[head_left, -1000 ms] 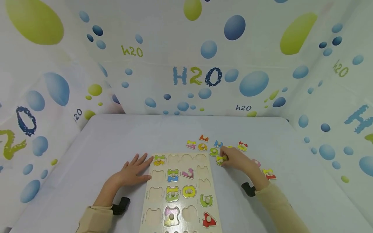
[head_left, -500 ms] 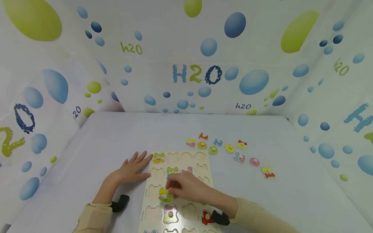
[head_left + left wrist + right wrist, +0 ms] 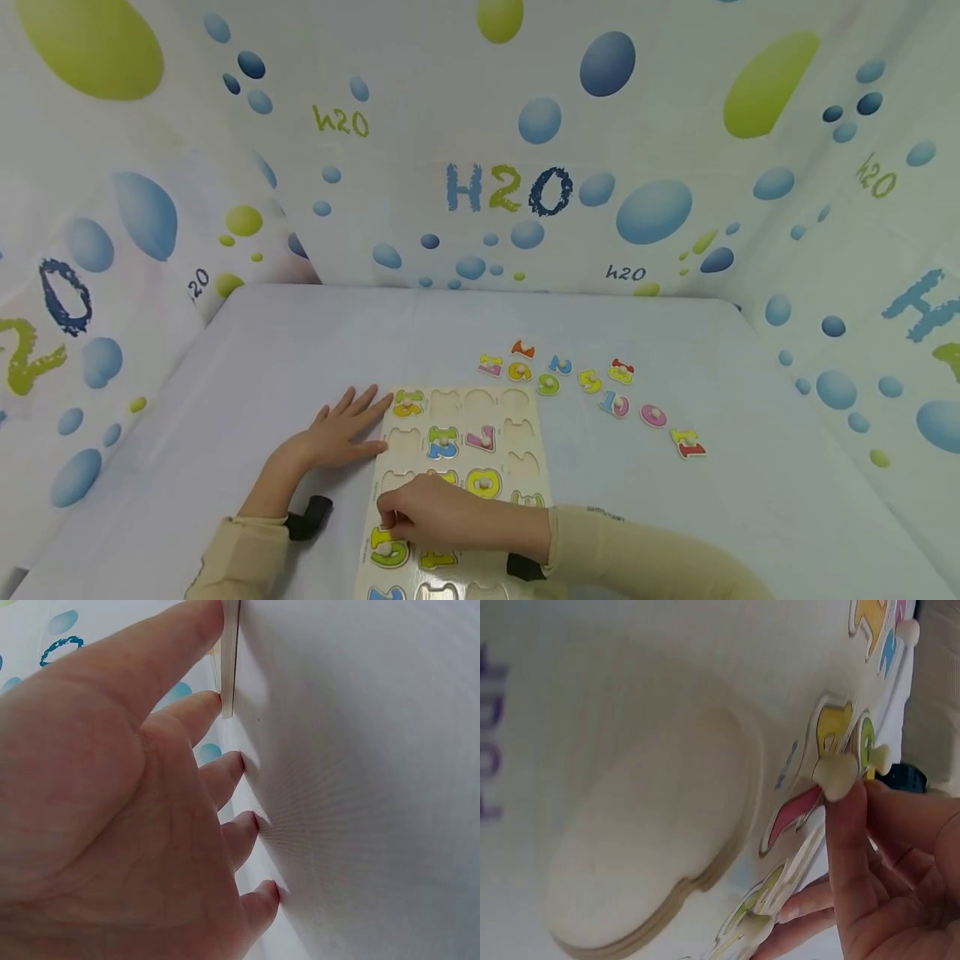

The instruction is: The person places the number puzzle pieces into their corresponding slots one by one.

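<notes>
My right hand (image 3: 431, 510) reaches across the board with curled fingers. It pinches a yellow and green two-digit number puzzle piece (image 3: 397, 557), which looks like 19, over a left-column recess. The piece's round knob faces up. In the right wrist view, the fingers (image 3: 847, 825) are close to the knob (image 3: 836, 776) of a yellow and red piece set in the wooden board (image 3: 498, 462). My left hand (image 3: 341, 435) lies spread on the table at the board's left side. In the left wrist view, its thumb (image 3: 180, 637) and index finger reach the board edge (image 3: 229, 667).
Loose number pieces lie beyond and right of the board, including a pink 0 (image 3: 654, 415), a yellow 5 (image 3: 590, 381), a blue 2 (image 3: 559, 364) and a yellow and red 11 (image 3: 687, 443). Several pieces sit in the board, including a pink 7 (image 3: 481, 439). Printed cloth walls surround the table.
My right hand has carried the yellow and green piece from the loose pieces, leftward across the board, down to the left column. The left hand has stayed in place.
</notes>
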A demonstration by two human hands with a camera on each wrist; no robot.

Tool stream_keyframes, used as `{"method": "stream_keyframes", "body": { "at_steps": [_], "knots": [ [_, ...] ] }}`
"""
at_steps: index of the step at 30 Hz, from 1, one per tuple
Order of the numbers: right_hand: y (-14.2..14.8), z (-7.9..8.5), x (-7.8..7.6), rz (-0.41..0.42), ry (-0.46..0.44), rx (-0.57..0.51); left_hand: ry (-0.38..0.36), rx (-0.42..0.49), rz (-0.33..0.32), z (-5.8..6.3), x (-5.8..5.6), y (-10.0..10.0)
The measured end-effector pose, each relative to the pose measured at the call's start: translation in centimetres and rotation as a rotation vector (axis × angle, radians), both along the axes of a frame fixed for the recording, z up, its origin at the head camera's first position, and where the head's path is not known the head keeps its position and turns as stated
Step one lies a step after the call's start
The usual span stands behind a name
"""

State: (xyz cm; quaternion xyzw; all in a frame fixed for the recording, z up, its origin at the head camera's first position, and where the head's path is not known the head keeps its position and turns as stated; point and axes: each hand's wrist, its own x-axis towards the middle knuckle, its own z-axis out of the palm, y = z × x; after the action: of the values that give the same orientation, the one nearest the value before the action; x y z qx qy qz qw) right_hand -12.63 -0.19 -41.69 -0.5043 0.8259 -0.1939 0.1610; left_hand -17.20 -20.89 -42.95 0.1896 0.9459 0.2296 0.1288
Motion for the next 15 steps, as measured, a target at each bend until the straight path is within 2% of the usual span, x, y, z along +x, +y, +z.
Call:
{"method": "stream_keyframes", "body": {
  "at_steps": [6,9,13,15],
  "knots": [
    [-0.3,0.1,1.1,0.04,0.298,0.143,0.02,0.038,-0.003,0.1,-0.1,-0.3],
    [-0.2,0.1,1.8,0.095,0.436,0.206,0.029,0.042,-0.006,0.1,-0.1,-0.3],
    [-0.3,0.3,2.0,0.139,0.518,0.235,0.015,0.026,-0.001,-0.1,-0.2,-0.2],
    [-0.2,0.6,1.8,0.143,0.479,0.247,0.001,0.013,0.007,-0.1,-0.2,-0.1]
  ]
}}
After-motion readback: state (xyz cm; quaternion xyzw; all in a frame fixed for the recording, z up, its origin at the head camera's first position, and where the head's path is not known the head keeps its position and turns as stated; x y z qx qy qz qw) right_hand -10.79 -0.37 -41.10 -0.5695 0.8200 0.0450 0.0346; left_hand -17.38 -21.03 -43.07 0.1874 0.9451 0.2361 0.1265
